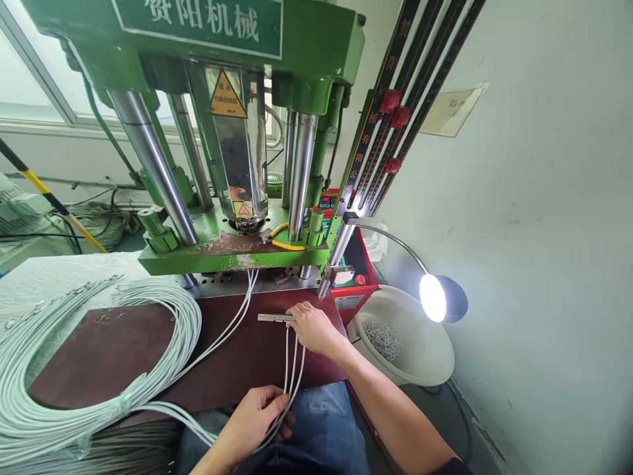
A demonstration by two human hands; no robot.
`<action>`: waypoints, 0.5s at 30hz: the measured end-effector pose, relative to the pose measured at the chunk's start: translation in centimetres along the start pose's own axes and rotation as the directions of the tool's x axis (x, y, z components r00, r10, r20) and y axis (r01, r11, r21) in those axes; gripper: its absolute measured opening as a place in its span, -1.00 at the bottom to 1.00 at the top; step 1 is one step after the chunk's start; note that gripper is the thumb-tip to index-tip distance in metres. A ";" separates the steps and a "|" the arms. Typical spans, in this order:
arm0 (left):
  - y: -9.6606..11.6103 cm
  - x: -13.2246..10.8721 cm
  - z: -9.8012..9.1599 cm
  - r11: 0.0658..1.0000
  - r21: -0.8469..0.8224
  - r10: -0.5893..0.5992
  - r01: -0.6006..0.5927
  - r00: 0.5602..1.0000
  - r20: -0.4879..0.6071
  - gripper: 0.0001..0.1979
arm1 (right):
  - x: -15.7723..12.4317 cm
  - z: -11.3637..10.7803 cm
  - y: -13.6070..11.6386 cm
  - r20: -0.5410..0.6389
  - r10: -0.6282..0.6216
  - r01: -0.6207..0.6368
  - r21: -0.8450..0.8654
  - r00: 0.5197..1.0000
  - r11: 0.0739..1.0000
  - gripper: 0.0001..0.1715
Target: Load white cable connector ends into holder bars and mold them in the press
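Note:
My right hand [312, 328] rests on the dark red worktable [232, 359], gripping the end of a flat metal bar [273, 318] that lies in front of the green press machine [232, 132]. A few thin white cables [293, 359] run from that bar down toward me. My left hand [257, 417] pinches those same cables near the table's front edge, above my lap.
A large coil of white cables [74, 369] covers the table's left side. Two more cables [237, 310] run up under the press. A white basin [410, 343] with small metal parts stands at the right, under a lit gooseneck lamp [438, 298]. A wall is close on the right.

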State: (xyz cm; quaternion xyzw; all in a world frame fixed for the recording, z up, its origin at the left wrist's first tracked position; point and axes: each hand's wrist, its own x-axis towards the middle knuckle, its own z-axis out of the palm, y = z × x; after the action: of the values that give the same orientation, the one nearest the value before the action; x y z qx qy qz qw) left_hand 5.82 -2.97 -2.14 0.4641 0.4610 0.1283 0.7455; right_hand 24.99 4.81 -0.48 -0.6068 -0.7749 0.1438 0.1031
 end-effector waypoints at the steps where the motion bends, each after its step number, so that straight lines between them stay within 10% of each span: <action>1: 0.2 -0.2 -0.1 1.000 0.022 0.014 -0.014 1.000 -0.005 -0.60 | 0.0 0.2 -0.1 -0.008 -0.003 0.002 -0.027 1.000 1.000 -0.76; 9: 2.9 -1.6 -1.0 0.944 0.313 0.135 -0.103 0.988 -0.081 -0.80 | 0.2 1.1 0.8 -0.070 -0.023 0.019 -0.059 0.997 0.998 -0.76; 15: 6.2 0.3 -4.6 0.972 0.104 0.231 -0.209 0.927 -0.295 -0.91 | 1.1 0.6 4.1 -0.176 0.050 -0.038 0.070 0.983 0.997 -0.68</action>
State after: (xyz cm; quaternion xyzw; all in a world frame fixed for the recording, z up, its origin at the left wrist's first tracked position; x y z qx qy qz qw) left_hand 3.74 3.13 2.03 0.5134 0.5197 0.2648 0.6294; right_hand 28.28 6.77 -2.49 -0.6304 -0.7438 0.1171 0.1889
